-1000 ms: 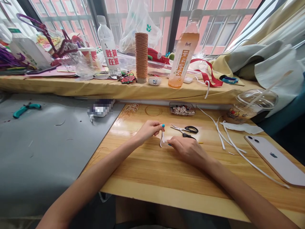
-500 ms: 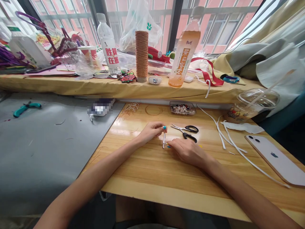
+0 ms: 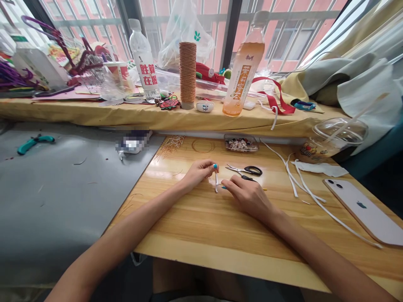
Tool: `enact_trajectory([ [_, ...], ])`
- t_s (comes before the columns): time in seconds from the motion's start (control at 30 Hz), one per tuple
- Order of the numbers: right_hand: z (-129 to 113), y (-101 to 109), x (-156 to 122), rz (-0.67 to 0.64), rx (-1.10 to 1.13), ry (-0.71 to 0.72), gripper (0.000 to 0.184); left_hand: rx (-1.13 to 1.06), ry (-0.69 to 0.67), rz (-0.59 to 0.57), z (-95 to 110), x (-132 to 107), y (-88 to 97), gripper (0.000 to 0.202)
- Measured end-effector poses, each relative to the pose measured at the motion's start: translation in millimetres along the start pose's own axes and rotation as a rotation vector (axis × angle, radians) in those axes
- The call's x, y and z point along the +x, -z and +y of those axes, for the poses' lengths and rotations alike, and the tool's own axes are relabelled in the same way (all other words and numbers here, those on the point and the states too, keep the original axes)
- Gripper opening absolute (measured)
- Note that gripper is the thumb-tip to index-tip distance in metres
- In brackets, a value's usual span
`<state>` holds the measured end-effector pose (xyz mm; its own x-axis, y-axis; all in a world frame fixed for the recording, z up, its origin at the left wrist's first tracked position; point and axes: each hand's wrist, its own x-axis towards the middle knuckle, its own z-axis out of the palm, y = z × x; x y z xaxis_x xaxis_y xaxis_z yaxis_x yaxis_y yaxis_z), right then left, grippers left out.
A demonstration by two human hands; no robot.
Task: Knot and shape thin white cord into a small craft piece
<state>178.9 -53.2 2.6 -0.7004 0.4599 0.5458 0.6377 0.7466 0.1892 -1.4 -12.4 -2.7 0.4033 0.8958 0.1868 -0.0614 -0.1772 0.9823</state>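
My left hand (image 3: pixel 200 172) pinches the top of a short white ribbon piece (image 3: pixel 216 183) that hangs down to the wooden table (image 3: pixel 201 226). My right hand (image 3: pixel 247 193) is closed just right of it, fingertips at the ribbon's lower end, and seems to grip a thin yellowish stick that pokes out on its right side. Small black-handled scissors (image 3: pixel 247 170) lie just behind my right hand. A clear tray of small beads (image 3: pixel 241 144) sits further back.
Long white ribbon strips (image 3: pixel 302 184) and a white phone (image 3: pixel 365 212) lie at the right, with a plastic cup (image 3: pixel 333 140) on its side. The yellow-covered ledge holds a thread spool (image 3: pixel 187 73), two bottles (image 3: pixel 242 69) and clutter. Teal pliers (image 3: pixel 33 143) lie on the grey surface at left.
Both hands stayed close together; the ribbon piece went from a bent loop to hanging straight, and my right hand shifted slightly up and toward the scissors.
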Motion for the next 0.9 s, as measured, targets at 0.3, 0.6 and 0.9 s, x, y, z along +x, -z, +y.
enact_trajectory([
  [0.3, 4.7, 1.7, -1.5, 0.044, 0.039, 0.130, 0.020, 0.017, 0.017, 0.008, -2.6, 2.6, 1.5, 0.039],
  [0.6, 7.5, 5.4, 0.2, 0.041, -0.149, 0.184, 0.024, -0.022, 0.057, -0.035, 1.3, 0.4, 0.0, 0.036],
  [0.9, 9.3, 3.0, -1.5, -0.012, -0.115, 0.091, 0.022, -0.035, 0.088, -0.038, 1.8, 2.0, 1.6, 0.035],
])
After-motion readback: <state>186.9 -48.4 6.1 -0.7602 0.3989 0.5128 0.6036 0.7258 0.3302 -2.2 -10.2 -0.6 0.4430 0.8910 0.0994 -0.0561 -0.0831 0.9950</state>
